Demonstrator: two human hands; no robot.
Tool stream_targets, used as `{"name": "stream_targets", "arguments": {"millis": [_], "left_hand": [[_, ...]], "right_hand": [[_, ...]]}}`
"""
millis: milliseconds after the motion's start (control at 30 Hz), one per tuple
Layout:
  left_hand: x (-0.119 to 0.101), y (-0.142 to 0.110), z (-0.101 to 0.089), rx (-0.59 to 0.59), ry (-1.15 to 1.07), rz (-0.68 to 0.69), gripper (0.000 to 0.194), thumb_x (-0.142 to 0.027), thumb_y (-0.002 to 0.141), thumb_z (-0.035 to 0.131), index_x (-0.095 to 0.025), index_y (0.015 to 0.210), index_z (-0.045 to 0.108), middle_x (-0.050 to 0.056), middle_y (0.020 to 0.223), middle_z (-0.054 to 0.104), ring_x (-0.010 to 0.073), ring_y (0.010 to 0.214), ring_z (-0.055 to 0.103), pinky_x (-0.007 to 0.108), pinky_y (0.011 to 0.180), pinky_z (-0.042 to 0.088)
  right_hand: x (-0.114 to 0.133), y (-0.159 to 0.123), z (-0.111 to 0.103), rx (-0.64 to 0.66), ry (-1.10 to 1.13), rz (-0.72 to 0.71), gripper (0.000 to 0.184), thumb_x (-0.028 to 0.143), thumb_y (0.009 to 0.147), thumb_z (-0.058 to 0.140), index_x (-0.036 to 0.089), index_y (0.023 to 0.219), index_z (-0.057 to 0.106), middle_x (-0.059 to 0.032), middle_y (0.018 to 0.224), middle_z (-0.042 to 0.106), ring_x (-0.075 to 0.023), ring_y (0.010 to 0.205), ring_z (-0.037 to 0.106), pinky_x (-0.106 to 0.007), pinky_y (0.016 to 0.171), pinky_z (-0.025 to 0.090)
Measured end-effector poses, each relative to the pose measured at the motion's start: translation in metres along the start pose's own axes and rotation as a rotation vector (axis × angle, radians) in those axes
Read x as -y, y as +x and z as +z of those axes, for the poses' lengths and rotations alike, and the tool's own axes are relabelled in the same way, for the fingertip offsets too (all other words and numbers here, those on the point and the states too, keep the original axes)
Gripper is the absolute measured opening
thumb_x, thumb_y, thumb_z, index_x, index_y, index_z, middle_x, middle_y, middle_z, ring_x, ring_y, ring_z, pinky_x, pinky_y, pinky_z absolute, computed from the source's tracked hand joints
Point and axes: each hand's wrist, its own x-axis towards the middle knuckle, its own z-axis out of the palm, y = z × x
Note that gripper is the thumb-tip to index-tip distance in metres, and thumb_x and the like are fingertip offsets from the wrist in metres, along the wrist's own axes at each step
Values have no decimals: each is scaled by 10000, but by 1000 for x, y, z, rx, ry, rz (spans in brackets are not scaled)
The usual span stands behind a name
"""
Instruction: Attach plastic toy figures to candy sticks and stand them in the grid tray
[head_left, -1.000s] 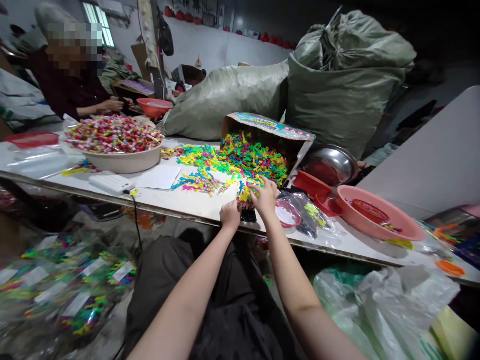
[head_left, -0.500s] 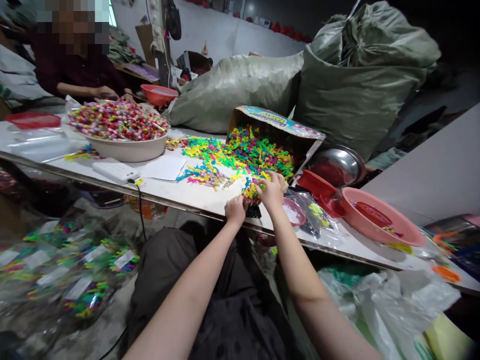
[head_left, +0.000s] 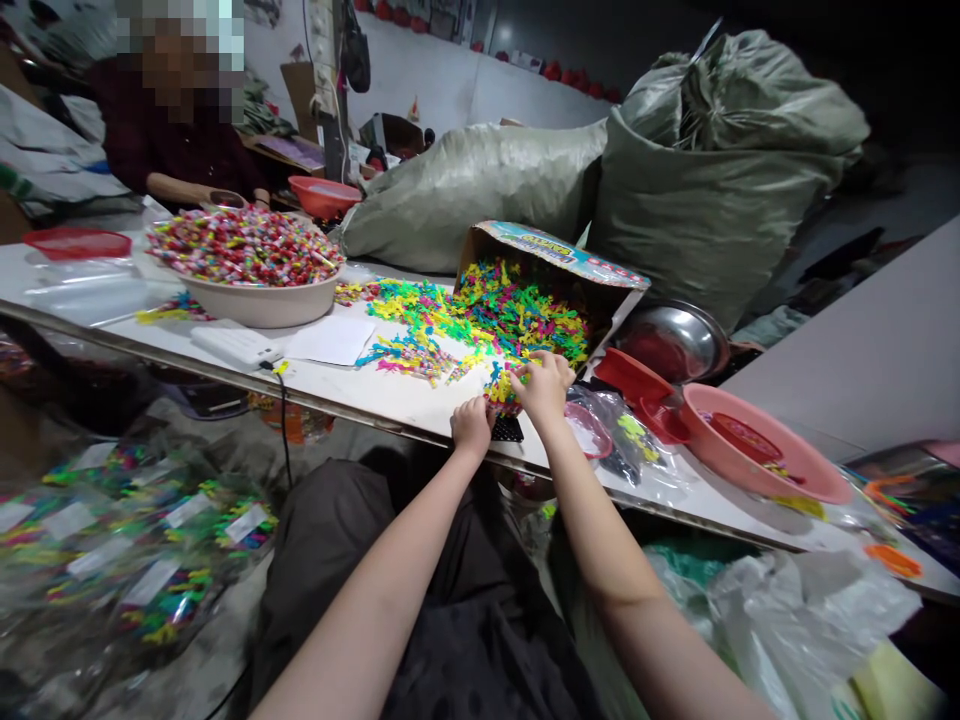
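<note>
Small bright plastic pieces [head_left: 500, 383], in yellow, blue, green and pink, are heaped between my two hands above a black dotted pad [head_left: 509, 429]. My left hand [head_left: 472, 426] is closed at the left side of this heap, at the table's front edge. What its curled fingers grip is hidden. My right hand [head_left: 544, 389] reaches over the heap's right side, thumb and fingers bent round some of the pieces. Just behind, an open printed cardboard box [head_left: 555, 250] lies on its side, and more such pieces [head_left: 517, 305] spill from it onto the white table [head_left: 405, 405].
A beige basin [head_left: 262, 303] piled with wrapped pieces, a white device [head_left: 234, 343] and white paper [head_left: 331, 340] are on the left. Red trays [head_left: 636, 378] and a pink basin [head_left: 765, 450] sit right. Large sacks [head_left: 480, 190] stand behind. A person [head_left: 180, 150] sits far left. Filled bags [head_left: 142, 540] cover the floor.
The whole view has shifted slightly downward. My hands stay at the heap in nearly the same pose, the right fingers a little lower and closer together.
</note>
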Motion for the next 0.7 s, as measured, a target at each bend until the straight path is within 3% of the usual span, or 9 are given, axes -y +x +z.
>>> {"name": "stream_targets", "arguments": {"millis": [567, 700], "left_hand": [[-1, 0, 0, 8, 34, -23, 166, -323, 851, 419, -193, 871, 521, 54, 884, 609, 207, 866, 546, 324, 749, 376], [-2, 1, -1, 19, 23, -31, 121, -293, 837, 449, -195, 855, 518, 56, 881, 607, 201, 876, 545, 319, 758, 377]], "right_hand": [[-7, -6, 4, -12, 130, 91, 254, 370, 793, 535, 192, 638, 629, -63, 1076, 561, -271, 1034, 373, -408, 817, 253], [-4, -19, -1, -142, 221, 120, 269, 350, 854, 435, 204, 763, 641, -61, 1050, 569, -240, 1015, 404, -386, 839, 269]]}}
